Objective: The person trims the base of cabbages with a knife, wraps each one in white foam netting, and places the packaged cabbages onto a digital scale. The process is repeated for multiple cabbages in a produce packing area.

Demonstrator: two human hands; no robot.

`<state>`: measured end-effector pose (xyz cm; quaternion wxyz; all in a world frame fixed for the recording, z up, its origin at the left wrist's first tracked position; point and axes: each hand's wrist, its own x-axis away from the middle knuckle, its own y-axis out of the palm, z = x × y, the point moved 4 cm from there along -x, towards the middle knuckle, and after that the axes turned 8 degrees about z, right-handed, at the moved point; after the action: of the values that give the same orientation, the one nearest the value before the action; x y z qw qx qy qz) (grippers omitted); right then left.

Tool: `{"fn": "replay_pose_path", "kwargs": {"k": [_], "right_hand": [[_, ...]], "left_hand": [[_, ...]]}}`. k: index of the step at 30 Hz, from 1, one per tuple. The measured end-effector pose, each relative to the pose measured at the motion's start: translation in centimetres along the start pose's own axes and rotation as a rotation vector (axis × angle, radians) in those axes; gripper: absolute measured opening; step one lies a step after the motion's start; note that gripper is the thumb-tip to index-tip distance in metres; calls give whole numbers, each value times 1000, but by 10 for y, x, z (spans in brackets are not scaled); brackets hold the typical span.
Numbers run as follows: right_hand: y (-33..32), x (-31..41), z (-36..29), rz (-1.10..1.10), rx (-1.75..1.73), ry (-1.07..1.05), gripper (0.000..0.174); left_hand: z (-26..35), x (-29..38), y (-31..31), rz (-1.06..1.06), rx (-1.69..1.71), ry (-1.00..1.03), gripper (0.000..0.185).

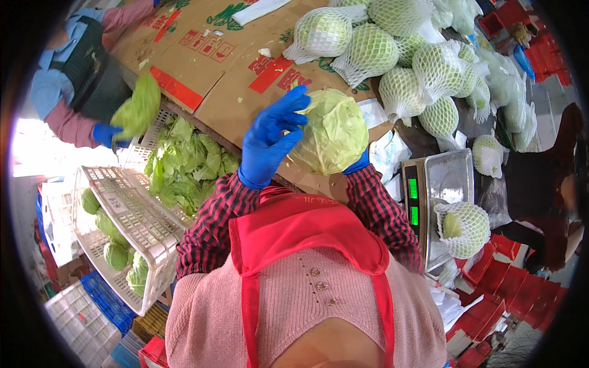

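A bare green cabbage is held up above the cardboard-covered table. My right hand, in a blue glove, supports it from the lower right; most of its fingers are hidden behind the head. On the cabbage's left side is my left hand, also blue-gloved, with its fingers raised and parted. A small bit of green leaf shows by its fingertips. Whether the left fingers touch the cabbage is hard to tell.
Net-sleeved cabbages crowd the table's right side. A digital scale bears a sleeved cabbage. Loose leaves fill a crate at left, near a white crate of cabbages. A co-worker's gloved hand holds a leaf.
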<state>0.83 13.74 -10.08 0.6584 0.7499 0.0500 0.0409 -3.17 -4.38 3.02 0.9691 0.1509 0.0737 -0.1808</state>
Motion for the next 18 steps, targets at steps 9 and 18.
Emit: {"fn": "replay_pose_path", "kwargs": {"k": [9,18], "right_hand": [[16,6,-22,284,302,-71,56],[17,20,-32,383,890,-284,58]], "left_hand": [[-24,4,-11,8,-311,75,30],[-85,12,-22,91,60,-426,57]]}}
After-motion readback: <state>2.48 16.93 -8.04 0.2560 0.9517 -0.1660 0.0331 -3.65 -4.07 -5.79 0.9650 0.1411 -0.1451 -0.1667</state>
